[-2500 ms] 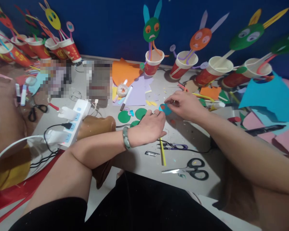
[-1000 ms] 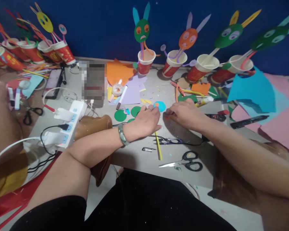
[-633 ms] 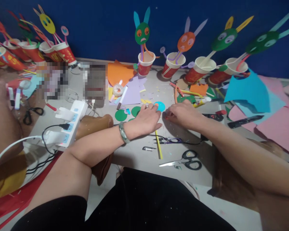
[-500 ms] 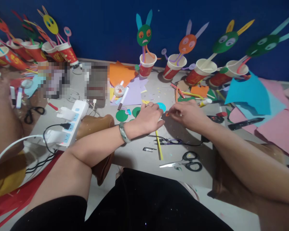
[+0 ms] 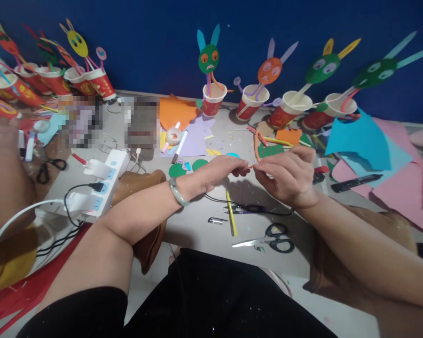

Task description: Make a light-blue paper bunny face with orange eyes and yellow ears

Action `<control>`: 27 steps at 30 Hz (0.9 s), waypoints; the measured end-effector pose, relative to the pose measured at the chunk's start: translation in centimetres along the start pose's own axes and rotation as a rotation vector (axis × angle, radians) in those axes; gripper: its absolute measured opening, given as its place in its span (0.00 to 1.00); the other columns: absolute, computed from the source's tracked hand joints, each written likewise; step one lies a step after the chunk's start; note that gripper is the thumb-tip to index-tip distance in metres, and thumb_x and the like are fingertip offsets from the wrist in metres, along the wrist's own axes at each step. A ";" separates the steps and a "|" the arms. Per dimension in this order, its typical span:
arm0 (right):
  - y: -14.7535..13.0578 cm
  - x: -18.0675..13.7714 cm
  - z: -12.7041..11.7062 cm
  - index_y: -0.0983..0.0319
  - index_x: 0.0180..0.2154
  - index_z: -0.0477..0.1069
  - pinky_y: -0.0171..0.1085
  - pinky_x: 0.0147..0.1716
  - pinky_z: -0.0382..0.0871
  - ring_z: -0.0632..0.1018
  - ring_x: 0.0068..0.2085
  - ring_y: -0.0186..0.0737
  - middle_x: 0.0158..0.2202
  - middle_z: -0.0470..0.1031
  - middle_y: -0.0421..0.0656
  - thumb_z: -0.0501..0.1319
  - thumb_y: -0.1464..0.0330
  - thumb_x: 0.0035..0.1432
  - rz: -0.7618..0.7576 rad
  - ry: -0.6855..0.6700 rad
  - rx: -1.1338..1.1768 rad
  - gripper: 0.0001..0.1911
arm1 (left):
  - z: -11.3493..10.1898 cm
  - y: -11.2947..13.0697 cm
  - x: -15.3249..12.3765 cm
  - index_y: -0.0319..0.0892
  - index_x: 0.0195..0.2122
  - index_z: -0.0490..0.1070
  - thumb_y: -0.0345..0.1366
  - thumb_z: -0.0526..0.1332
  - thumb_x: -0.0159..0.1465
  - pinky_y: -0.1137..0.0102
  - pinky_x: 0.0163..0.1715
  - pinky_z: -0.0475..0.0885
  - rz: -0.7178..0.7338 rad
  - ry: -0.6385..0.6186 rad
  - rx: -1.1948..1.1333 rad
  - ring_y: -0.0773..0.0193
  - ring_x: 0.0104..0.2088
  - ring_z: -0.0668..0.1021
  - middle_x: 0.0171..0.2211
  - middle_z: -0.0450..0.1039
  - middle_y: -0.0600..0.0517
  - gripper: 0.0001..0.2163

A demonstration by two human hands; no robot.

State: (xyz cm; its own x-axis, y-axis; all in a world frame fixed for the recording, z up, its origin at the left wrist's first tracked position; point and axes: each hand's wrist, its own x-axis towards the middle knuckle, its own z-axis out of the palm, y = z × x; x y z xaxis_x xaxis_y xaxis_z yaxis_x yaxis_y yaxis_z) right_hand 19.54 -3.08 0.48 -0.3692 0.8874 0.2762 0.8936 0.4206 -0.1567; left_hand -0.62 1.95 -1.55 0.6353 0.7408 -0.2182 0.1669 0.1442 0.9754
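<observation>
My right hand is closed in a pinch on a small orange piece, probably paper. Beside it, my left hand has its fingers stretched towards the piece, with the fingertips at or very near its left end. A blue paper disc is partly hidden behind the left hand. Left of that hand lie green paper discs. Below the hands are a yellow strip, purple-handled thread snips, a clear pen cap and black-handled scissors.
Red paper cups with paper-faced figures line the blue wall. A white power strip with cables sits at left, near another person's arm. Coloured paper and a black marker lie at right. A tape roll rests on purple paper.
My right hand has risen and turned, still pinching the orange piece. My left hand has moved off the table near the blue disc, its fingers now reaching towards the right hand.
</observation>
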 end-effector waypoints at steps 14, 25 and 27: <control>0.0 -0.3 0.5 0.54 0.31 0.73 0.53 0.50 0.59 0.81 0.37 0.46 0.36 0.85 0.45 0.57 0.61 0.67 0.015 0.055 0.015 0.12 | 0.1 0.5 -0.2 0.42 0.26 0.72 0.31 0.63 0.63 0.68 0.41 0.72 -0.048 0.048 -0.166 0.70 0.32 0.73 0.28 0.73 0.55 0.08; -1.6 0.3 1.1 0.55 0.36 0.74 0.46 0.38 0.73 0.78 0.35 0.46 0.34 0.80 0.45 0.65 0.55 0.61 0.391 0.122 0.545 0.11 | 0.0 0.5 -0.6 0.42 0.31 0.72 0.30 0.64 0.64 0.69 0.41 0.72 0.308 0.329 0.180 0.67 0.37 0.77 0.33 0.79 0.53 0.05; -1.6 0.4 1.4 0.55 0.35 0.74 0.45 0.37 0.73 0.78 0.35 0.45 0.34 0.80 0.45 0.66 0.56 0.61 0.404 0.135 0.597 0.10 | 0.0 0.3 -0.6 0.42 0.31 0.72 0.31 0.64 0.65 0.69 0.42 0.71 0.332 0.321 0.215 0.67 0.38 0.78 0.33 0.79 0.53 0.05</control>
State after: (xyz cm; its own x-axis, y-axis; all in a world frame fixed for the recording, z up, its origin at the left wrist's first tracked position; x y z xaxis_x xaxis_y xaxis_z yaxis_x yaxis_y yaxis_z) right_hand 17.65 -3.08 -0.43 0.0288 0.9802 0.1959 0.6479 0.1309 -0.7504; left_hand -0.95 1.59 -1.13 0.4221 0.8930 0.1559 0.1682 -0.2462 0.9545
